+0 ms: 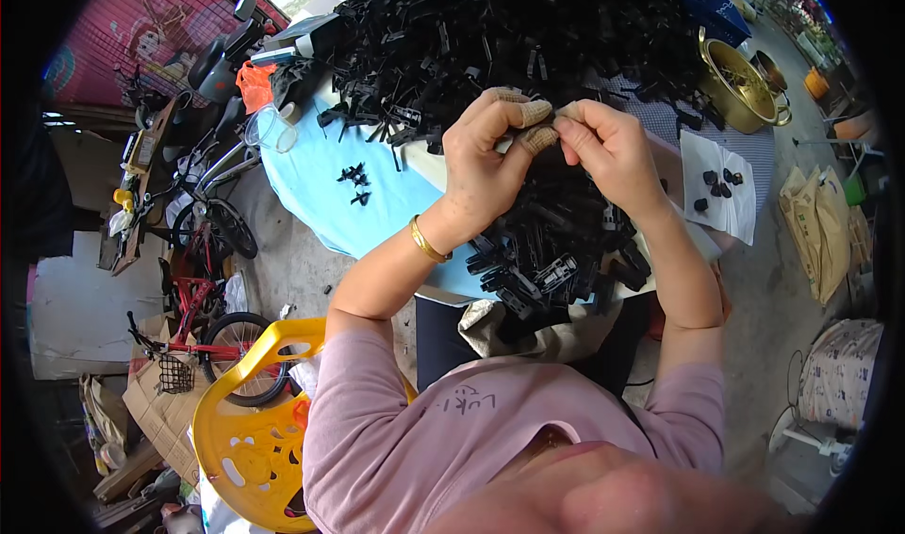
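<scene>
My left hand (481, 162) and my right hand (613, 152) meet above the table, fingertips pinched close together. Beige coverings wrap some fingertips of the left hand, and a gold bangle (429, 239) circles that wrist. Whatever lies between the fingers is too small and dark to make out against the black behind it. Beyond the hands spreads a large heap of black plastic parts (452, 39), several of them long and clip-like. A smaller pile of similar black parts (556, 251) lies below the hands at the near table edge. A few small black pieces (354, 183) rest apart on the light blue cover (311, 195).
At the right, a white sheet (740, 215) carries several dark lumps (720, 185). Behind it stands a gold-coloured pot (737, 82). A clear plastic cup (273, 129) sits at the table's left edge. A yellow chair (236, 416) and red bicycle (196, 298) stand to the left.
</scene>
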Demonstrator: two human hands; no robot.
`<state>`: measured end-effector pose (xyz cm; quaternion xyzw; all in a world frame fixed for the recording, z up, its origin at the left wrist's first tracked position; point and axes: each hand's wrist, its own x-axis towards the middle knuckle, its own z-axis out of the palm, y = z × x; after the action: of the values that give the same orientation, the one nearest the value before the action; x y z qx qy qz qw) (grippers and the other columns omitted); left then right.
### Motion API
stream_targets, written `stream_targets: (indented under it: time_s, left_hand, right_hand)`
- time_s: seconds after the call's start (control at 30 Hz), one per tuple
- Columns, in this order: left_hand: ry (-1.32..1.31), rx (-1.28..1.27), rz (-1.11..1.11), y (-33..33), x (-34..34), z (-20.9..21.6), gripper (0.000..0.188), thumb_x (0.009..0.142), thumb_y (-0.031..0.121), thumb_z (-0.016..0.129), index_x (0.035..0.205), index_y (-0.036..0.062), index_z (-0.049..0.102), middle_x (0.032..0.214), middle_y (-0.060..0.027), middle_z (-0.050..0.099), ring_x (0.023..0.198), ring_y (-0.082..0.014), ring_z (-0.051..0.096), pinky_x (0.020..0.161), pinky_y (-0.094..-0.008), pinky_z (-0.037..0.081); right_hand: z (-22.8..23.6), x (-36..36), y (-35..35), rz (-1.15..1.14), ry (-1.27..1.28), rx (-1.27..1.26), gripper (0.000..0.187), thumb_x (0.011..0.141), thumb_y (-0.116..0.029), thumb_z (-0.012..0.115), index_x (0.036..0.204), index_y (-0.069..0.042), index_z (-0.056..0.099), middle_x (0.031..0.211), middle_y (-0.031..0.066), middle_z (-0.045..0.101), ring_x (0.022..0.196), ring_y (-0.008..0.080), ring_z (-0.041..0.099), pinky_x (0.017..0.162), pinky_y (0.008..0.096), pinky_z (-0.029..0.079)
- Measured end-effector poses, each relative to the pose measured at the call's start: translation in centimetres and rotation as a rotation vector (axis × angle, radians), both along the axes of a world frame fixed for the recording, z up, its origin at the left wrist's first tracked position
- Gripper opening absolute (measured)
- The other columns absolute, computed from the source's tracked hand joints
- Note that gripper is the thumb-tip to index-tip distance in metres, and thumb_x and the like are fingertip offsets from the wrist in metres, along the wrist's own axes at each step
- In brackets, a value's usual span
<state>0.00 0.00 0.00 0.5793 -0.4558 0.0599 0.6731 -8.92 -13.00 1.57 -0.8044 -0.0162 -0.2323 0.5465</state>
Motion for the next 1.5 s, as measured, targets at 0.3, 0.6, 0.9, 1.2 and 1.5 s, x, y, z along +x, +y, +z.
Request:
stream_targets:
  time_s: [0.3,0.6,0.9,1.2,1.5]
  left_hand:
    - [0.121,0.102,-0.07,-0.2,0.6,-0.3,0.024,0.069,-0.002,0.069,0.091,-0.001,0.059,0.084,-0.0077,0.061,0.076,-0.0133,0.06,0.067,-0.023,0.05]
    - [-0.2,0.483,-0.435,0.5,1.3,0.9,0.032,0.066,0.012,0.075,0.093,0.0011,0.06,0.097,-0.0069,0.062,0.096,-0.0179,0.057,0.085,-0.0288,0.044]
    - [-0.097,0.341,-0.129,-0.1,1.5,1.0,0.051,0.066,-0.001,0.07,0.113,0.0002,0.051,0.119,-0.011,0.051,0.107,-0.0189,0.051,0.092,-0.031,0.042]
    - [-0.782,0.31,0.106,-1.0,1.6,0.6,0.074,0.056,0.0,0.072,0.124,0.0044,0.042,0.128,-0.014,0.043,0.12,-0.0308,0.04,0.1,-0.0439,0.033]
    - [-0.083,0.203,-0.183,-0.3,1.2,0.4,0.052,0.072,-0.001,0.067,0.119,0.0008,0.045,0.112,-0.0126,0.056,0.098,-0.0188,0.058,0.091,-0.0343,0.043]
  right_hand:
    - [0.2,0.8,-3.0,0.054,0.0,0.115,0.013,0.085,-0.012,0.056,0.091,0.0,0.059,0.066,-0.0041,0.051,0.059,0.0031,0.044,0.051,0.0176,0.035]
    - [-4.6,3.0,-10.1,-0.626,0.41,-0.71,0.031,0.073,-0.01,0.055,0.104,-0.01,0.06,0.073,0.0137,0.062,0.067,0.025,0.06,0.065,0.0344,0.047]
    - [-3.6,2.7,-10.3,-0.638,0.23,-0.647,0.013,0.073,-0.017,0.061,0.071,-0.004,0.063,0.062,0.0098,0.061,0.057,0.0252,0.058,0.054,0.0345,0.044]
    - [-0.1,1.6,-2.7,0.002,0.437,0.212,0.016,0.072,-0.014,0.069,0.076,0.0,0.064,0.056,-0.0001,0.053,0.047,0.0035,0.043,0.043,0.0184,0.031]
    - [0.2,0.7,-4.4,0.343,0.361,0.357,0.024,0.081,-0.024,0.063,0.081,0.0,0.063,0.057,-0.003,0.048,0.049,-0.0002,0.041,0.041,0.0141,0.031]
